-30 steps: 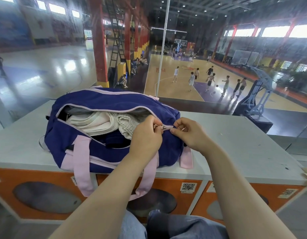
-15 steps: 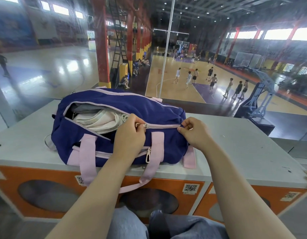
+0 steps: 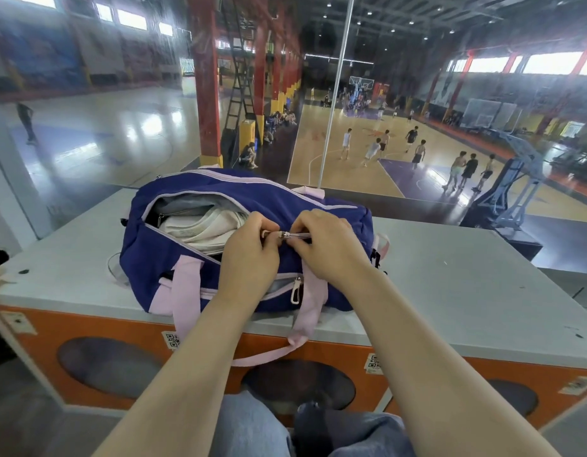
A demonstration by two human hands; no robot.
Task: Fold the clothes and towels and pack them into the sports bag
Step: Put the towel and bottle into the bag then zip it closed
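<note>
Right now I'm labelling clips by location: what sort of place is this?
Probably an indoor sports hall: basketball courts with players and a hoop stand lie beyond the sports bag.

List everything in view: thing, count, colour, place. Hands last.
bag: one, navy with pink trim, on the counter, main zip partly open
zip slider: one, silver, on top of the bag between the hands
clothes: folded stack, count unclear, white and cream, inside the bag
straps: two, pink, hanging over the front edge
counter: one, grey top, orange front
left hand: pinches the zip pull
right hand: pinches the bag by the zip
</note>
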